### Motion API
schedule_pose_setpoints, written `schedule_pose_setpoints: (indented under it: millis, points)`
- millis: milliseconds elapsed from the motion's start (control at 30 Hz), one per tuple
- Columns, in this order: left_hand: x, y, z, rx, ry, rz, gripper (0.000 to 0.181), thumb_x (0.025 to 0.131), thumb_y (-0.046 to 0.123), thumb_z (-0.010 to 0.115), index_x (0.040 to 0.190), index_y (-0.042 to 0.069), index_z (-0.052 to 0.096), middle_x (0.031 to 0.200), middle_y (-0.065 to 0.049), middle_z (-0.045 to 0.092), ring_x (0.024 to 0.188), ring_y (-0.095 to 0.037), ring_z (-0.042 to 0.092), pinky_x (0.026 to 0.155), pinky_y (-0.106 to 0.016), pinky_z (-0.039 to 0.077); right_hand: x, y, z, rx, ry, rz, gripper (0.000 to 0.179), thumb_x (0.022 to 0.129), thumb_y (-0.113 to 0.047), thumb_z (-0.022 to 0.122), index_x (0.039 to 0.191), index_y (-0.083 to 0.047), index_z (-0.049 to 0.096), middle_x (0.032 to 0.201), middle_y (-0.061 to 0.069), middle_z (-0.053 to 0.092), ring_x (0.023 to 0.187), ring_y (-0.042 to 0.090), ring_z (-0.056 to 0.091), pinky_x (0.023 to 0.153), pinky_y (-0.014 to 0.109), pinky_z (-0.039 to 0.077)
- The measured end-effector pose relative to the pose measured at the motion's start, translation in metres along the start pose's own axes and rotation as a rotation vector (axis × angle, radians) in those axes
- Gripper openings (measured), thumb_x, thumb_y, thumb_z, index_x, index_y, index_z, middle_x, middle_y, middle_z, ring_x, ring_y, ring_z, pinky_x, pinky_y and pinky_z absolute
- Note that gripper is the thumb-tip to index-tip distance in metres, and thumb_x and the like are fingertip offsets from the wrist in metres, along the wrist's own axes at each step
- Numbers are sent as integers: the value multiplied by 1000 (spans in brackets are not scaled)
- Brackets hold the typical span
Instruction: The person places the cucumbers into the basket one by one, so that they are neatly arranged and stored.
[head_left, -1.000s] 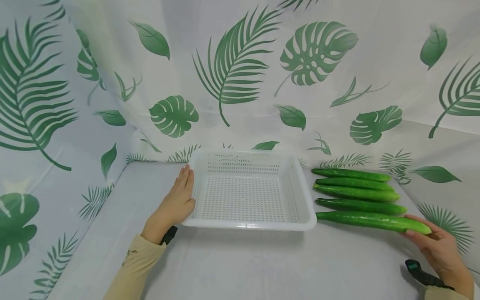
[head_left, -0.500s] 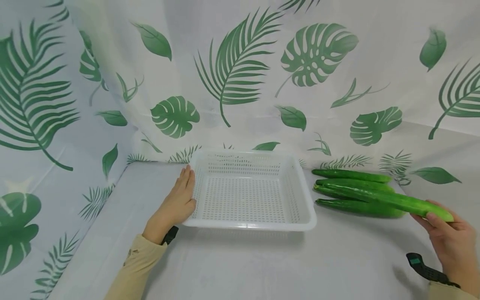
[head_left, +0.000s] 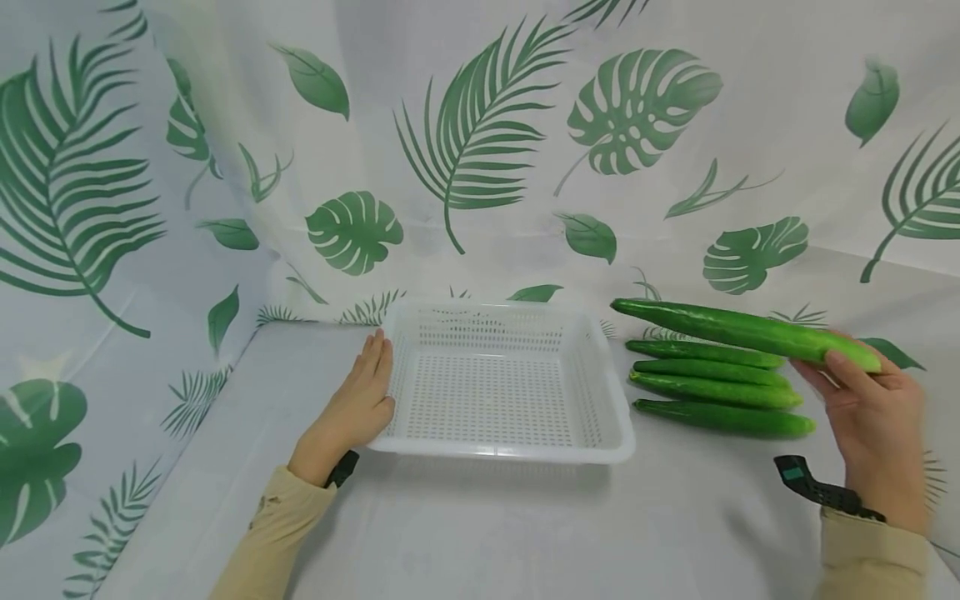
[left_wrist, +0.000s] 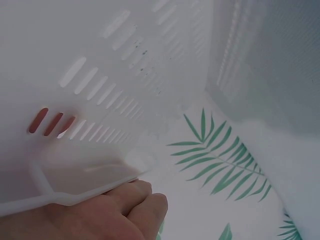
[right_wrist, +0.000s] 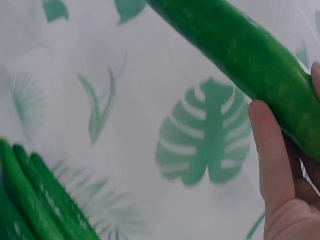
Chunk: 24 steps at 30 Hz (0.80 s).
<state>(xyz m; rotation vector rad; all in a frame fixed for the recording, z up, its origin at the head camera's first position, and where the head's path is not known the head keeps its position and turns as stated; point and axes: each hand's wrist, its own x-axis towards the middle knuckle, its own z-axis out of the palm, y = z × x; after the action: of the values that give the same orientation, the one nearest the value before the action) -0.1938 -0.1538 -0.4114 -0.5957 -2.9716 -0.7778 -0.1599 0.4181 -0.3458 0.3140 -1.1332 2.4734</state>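
Note:
A white plastic basket with slotted walls sits in the middle of the table in the head view. My left hand rests along its left side, fingers fairly straight and pointing away from me. From the left wrist, that hand lies right at the basket's rim, and skin shows through some slots. On the right, my right hand pinches the thick pale end of a long green cucumber between thumb and fingers. This cucumber is raised, its thin dark end pointing left.
Several cucumbers lie side by side on the table to the right of the basket. In the right wrist view, these cucumbers show at lower left. A white curtain with green leaves hangs close behind the basket and along both sides.
My right hand has lifted the nearest cucumber off the table and carried it up and back over the others. My left hand and the basket have stayed in place.

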Motion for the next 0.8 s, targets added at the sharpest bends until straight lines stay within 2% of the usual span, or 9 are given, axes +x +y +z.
schedule_pose_setpoints:
  millis: [233, 367, 567, 700, 800]
  points:
    - [0, 1, 0, 0, 7, 6, 75, 88, 3, 41, 152, -14, 5, 162, -27, -7, 149, -41, -6, 119, -55, 7, 16, 18, 55, 8, -71, 70, 31, 92, 23, 44, 118, 20, 62, 110, 22, 68, 97, 33, 71, 80, 45, 56]
    - [0, 1, 0, -1, 13, 8, 75, 88, 3, 40, 152, -14, 6, 162, -27, -6, 149, -41, -5, 119, -55, 8, 24, 35, 84, -92, -126, 111, 29, 94, 18, 48, 119, 17, 63, 112, 18, 66, 99, 29, 70, 83, 41, 56]
    - [0, -1, 1, -9, 5, 2, 75, 88, 3, 40, 152, -13, 5, 162, -27, -7, 150, -39, -8, 119, -55, 7, 32, 69, 125, -267, -136, 200, 24, 93, 7, 61, 116, 9, 68, 111, 14, 63, 97, 23, 69, 87, 37, 55]
    - [0, -1, 1, -10, 3, -2, 76, 88, 3, 41, 152, -13, 5, 162, -26, -7, 150, -39, -7, 119, -55, 7, 36, 98, 145, -401, -147, 263, 24, 90, -4, 70, 113, 2, 70, 112, 12, 60, 97, 21, 69, 87, 37, 55]
    - [1, -1, 1, -8, 2, -5, 76, 88, 3, 41, 152, -13, 5, 162, -26, -7, 150, -39, -7, 119, -55, 7, 38, 122, 156, -465, -156, 321, 27, 88, -9, 74, 113, 2, 68, 111, 11, 59, 94, 19, 69, 87, 37, 54]
